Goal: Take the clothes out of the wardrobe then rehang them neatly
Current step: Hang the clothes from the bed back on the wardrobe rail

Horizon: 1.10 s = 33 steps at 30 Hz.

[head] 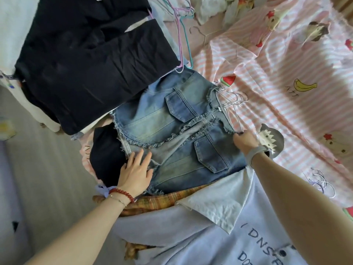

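Note:
A frayed blue denim garment point(177, 119) with two flap pockets lies flat on the bed, with wire hanger hooks point(234, 101) sticking out at its right end. My left hand point(136, 170) rests flat on its lower left edge, fingers straight. At the garment's right edge, my right hand point(244, 141) pinches the frayed denim beside the hanger. A large dark navy garment point(91, 60) lies above the denim. A pale blue shirt point(191, 236) with a white collar and dark lettering lies nearest me, over a yellow plaid piece point(156, 201).
The pink striped bedsheet point(286, 88) with fruit cartoons covers the bed to the right. Loose pastel wire hangers point(181, 22) lie at the top centre, and more hangers point(321, 182) at the right. Grey floor point(38, 178) runs along the left.

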Each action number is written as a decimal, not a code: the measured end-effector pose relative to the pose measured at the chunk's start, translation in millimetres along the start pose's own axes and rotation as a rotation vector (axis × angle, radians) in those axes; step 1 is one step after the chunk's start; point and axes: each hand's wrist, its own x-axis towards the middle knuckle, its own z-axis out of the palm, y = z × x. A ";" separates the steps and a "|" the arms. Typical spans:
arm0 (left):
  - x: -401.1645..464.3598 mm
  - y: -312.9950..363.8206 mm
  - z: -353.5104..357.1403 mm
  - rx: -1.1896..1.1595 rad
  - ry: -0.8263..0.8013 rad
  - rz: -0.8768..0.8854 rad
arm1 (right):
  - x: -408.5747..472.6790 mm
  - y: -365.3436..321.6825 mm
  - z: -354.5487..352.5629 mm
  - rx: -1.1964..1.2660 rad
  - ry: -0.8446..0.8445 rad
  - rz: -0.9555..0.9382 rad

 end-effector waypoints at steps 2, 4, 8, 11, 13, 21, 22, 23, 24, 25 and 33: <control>-0.9 -2.6 1.8 0.000 -0.031 0.007 | 1.0 -2.3 0.4 0.090 0.028 -0.037; -2.1 -4.8 2.7 -0.020 -0.058 0.007 | -3.3 -4.4 1.9 0.186 0.090 -0.108; -8.5 -4.0 -5.2 -0.062 -0.070 0.007 | -37.9 -2.0 5.6 0.273 0.252 -0.242; -15.3 2.4 -30.0 -0.155 0.034 0.048 | -74.3 11.1 9.4 0.373 0.346 -0.277; -18.9 10.3 -57.0 -0.216 0.164 0.102 | -95.4 20.0 8.7 0.386 0.353 -0.264; -30.3 44.6 -167.3 -0.114 0.470 0.275 | -157.1 26.4 -24.7 0.255 0.547 -0.453; -32.1 45.4 -174.8 -0.060 0.453 0.273 | -166.1 26.4 -30.4 0.242 0.585 -0.500; -33.8 45.1 -180.7 0.011 0.431 0.270 | -175.8 25.3 -36.5 0.228 0.619 -0.558; -35.7 43.9 -184.7 0.093 0.405 0.266 | -184.6 23.9 -41.7 0.210 0.653 -0.612; -38.8 42.7 -189.0 0.159 0.378 0.259 | -192.5 22.8 -47.5 0.197 0.684 -0.657; -52.1 24.4 -202.8 0.197 0.219 0.262 | -226.9 14.5 -65.6 0.116 0.784 -0.844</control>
